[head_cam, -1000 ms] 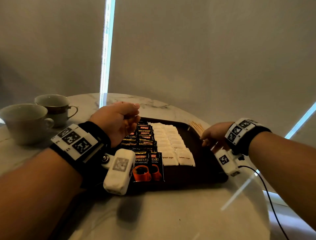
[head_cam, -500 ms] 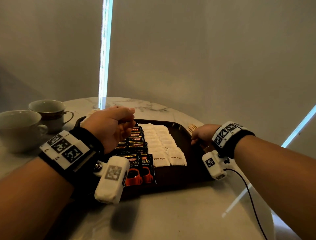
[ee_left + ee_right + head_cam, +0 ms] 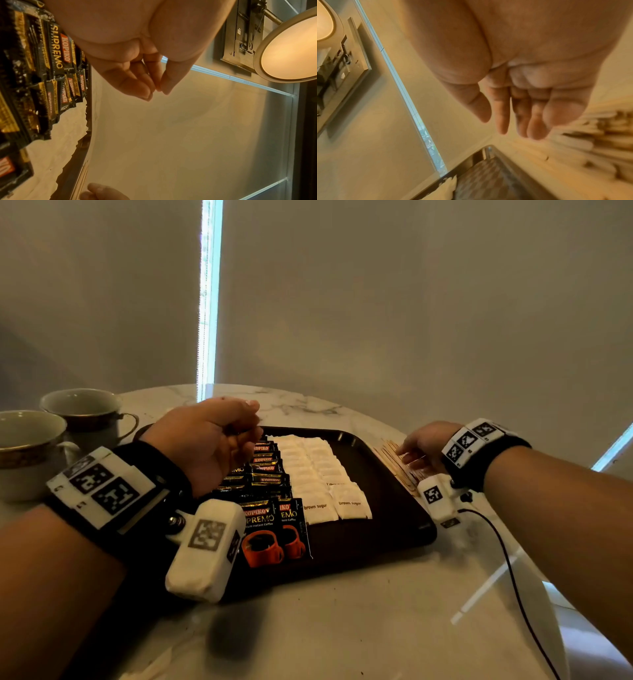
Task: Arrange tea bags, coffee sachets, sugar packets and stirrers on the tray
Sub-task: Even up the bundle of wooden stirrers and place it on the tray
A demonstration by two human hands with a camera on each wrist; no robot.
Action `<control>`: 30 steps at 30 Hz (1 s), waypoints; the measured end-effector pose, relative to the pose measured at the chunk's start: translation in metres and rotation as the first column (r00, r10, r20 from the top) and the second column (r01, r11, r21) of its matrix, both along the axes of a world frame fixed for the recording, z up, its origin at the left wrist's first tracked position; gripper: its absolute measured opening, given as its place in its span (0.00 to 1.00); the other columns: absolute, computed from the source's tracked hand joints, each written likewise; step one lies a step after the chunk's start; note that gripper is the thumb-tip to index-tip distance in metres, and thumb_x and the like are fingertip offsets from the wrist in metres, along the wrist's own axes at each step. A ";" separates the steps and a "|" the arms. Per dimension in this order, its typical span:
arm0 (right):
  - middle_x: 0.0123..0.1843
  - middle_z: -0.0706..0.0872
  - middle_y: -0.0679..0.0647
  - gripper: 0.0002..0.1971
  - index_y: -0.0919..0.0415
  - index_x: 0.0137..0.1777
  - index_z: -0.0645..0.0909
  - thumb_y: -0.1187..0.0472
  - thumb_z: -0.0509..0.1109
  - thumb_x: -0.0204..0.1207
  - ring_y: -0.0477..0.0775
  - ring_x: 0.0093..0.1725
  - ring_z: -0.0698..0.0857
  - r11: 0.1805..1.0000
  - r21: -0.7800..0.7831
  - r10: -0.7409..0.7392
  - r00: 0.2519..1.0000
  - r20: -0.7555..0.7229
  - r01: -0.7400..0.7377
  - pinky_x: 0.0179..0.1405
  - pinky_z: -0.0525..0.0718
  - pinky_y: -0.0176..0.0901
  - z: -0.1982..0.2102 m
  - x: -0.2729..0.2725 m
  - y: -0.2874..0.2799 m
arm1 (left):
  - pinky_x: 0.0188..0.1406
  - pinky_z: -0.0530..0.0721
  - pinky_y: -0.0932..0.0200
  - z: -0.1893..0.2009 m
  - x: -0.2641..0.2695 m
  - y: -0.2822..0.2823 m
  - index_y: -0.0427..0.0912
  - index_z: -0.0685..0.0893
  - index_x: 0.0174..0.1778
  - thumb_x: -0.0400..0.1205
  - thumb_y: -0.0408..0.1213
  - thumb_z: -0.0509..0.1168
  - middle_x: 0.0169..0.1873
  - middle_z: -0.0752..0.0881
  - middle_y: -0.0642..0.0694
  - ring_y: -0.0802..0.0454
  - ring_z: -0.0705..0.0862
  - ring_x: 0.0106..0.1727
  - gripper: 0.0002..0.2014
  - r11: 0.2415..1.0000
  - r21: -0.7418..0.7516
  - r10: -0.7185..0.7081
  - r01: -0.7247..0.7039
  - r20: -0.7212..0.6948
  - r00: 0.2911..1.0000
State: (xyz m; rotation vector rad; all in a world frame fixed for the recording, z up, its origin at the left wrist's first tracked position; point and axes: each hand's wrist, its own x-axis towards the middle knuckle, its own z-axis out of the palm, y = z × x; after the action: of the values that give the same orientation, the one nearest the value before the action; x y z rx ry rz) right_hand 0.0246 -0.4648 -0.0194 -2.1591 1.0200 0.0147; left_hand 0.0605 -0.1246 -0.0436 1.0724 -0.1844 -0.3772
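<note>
A dark tray [image 3: 387, 508] holds two columns of black coffee sachets [image 3: 270, 518] and two columns of white brown-sugar packets [image 3: 318, 470]. My left hand [image 3: 245, 429] hovers above the far coffee sachets [image 3: 56, 47]. Its fingers are loosely bent, the thumb tip is near them, and it holds nothing [image 3: 154, 92]. Thin wooden stirrers [image 3: 390, 455] lie in a pile on the table just right of the tray. My right hand [image 3: 406, 455] reaches down onto them with straight fingers [image 3: 513, 128] and grips nothing. Motion blurs the stirrers [image 3: 599, 135] in the right wrist view.
Two cups [image 3: 82, 412] [image 3: 27, 446] stand on the round marble table at the far left. A black cable [image 3: 513, 577] runs from my right wrist over the table's right edge. A closed blind hangs close behind the table.
My right hand has shifted a little away from the tray and now lies over the stirrer pile. My left hand has stayed above the coffee sachets.
</note>
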 end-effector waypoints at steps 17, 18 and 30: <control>0.87 0.60 0.66 0.54 0.60 0.87 0.57 0.32 0.75 0.70 0.72 0.81 0.67 0.987 -0.160 -0.076 0.935 -0.347 0.020 0.74 0.72 0.66 -0.012 0.013 -0.015 | 0.19 0.79 0.68 -0.007 0.010 0.000 0.42 0.80 0.42 0.83 0.33 0.69 0.35 0.84 0.47 0.58 0.84 0.29 0.06 0.999 -0.001 0.033 -0.033 -0.004 0.999; 0.86 0.60 0.66 0.56 0.60 0.87 0.56 0.32 0.77 0.67 0.73 0.80 0.68 0.985 -0.172 -0.089 0.930 -0.357 0.028 0.73 0.74 0.66 -0.013 0.014 -0.017 | 0.19 0.78 0.68 -0.007 0.009 0.000 0.42 0.80 0.41 0.84 0.33 0.69 0.34 0.83 0.47 0.58 0.84 0.28 0.06 1.000 0.003 0.029 -0.029 -0.005 1.000; 0.59 0.85 0.66 0.40 0.64 0.72 0.71 0.48 0.85 0.66 0.66 0.58 0.85 0.992 -0.125 -0.065 0.930 -0.363 0.020 0.68 0.82 0.64 -0.018 0.018 -0.006 | 0.18 0.77 0.70 -0.005 0.009 0.001 0.42 0.80 0.42 0.83 0.33 0.69 0.33 0.84 0.48 0.57 0.83 0.29 0.05 0.999 -0.013 0.029 -0.030 -0.032 0.999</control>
State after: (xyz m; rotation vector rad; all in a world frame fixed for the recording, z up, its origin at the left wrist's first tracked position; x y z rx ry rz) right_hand 0.0426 -0.4708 -0.0374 -2.2932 1.3064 0.3585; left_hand 0.0695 -0.1239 -0.0490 1.0539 -0.1423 -0.3659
